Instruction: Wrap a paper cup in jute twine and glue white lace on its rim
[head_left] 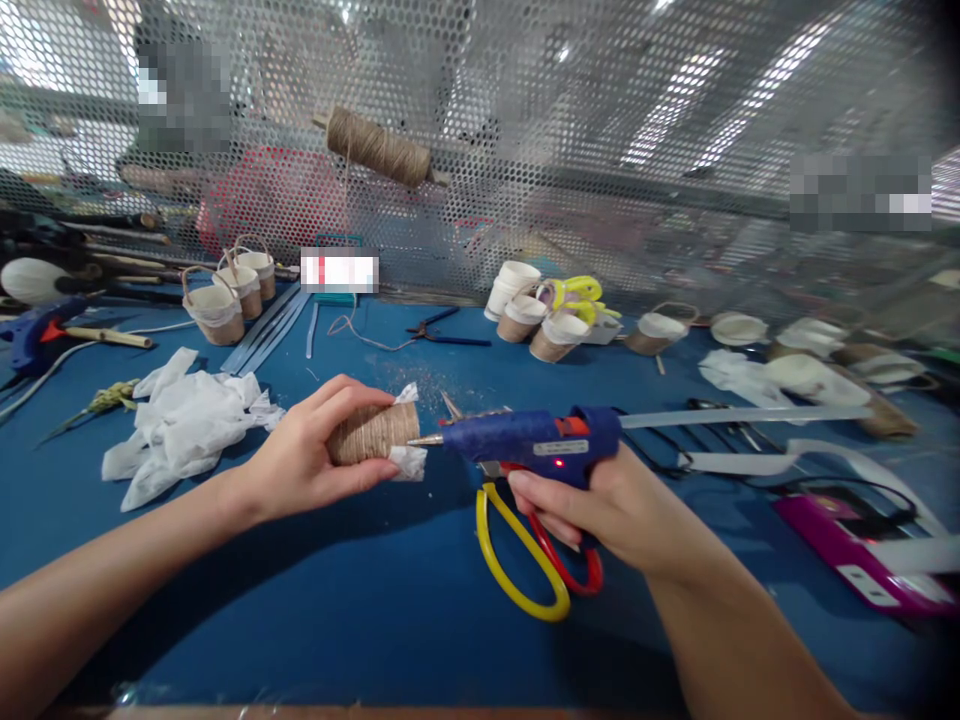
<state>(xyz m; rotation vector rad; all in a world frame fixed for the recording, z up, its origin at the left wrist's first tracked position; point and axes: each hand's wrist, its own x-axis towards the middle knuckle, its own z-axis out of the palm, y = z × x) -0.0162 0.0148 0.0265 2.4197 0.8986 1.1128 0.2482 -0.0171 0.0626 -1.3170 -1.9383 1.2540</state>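
Note:
My left hand (330, 440) is wrapped round a small cup covered in twine (375, 433), held on its side with its end toward the right. White cloth (409, 461) sticks out at that end, at top and bottom. In my right hand (592, 495) is a blue hot glue gun (525, 443), its red light lit. The gun's metal nozzle (426, 440) points left and meets the cup's end by the white cloth. A clear glue stick (742, 415) juts from the gun's back. Below the gun lie scissors with yellow and red handles (525, 560).
White cloth strips (191, 430) lie at left, near another blue glue gun (45, 335). Handled twine cups (214, 315) stand behind them. Pliers (446, 335) and more cups (561, 335) are at the back. A purple power strip (855, 555) sits right. A twine spool (379, 147) hangs on the mesh.

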